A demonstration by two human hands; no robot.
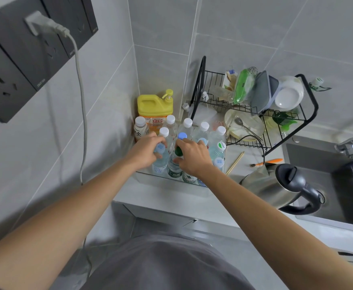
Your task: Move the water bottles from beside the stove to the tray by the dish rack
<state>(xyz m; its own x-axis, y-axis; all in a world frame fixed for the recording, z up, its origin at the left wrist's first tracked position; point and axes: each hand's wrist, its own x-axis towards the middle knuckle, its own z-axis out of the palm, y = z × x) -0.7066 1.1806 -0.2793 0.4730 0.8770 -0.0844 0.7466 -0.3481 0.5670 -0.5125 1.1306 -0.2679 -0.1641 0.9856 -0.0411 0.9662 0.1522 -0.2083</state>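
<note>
Each hand grips a bottle by its neck, likely for lowering upright into the clear tray (150, 178) at the counter's back corner. The left hand (145, 151) curls round the pale-blue-capped bottle (159, 160); the right hand (192, 156) pinches the green-capped bottle (176, 164).

We see the tray (150, 178) on the bench (167, 197) in the far left corner, packed with upright water bottles (200, 130). Behind it, against the wall, stands a detergent jug (153, 107). Just right of the tray sits the dish rack (255, 109), with chopsticks (235, 163) lying between them. The kettle (276, 185) stands nearer, right of the tray, and the sink (318, 176) lies right of the kettle.
</note>
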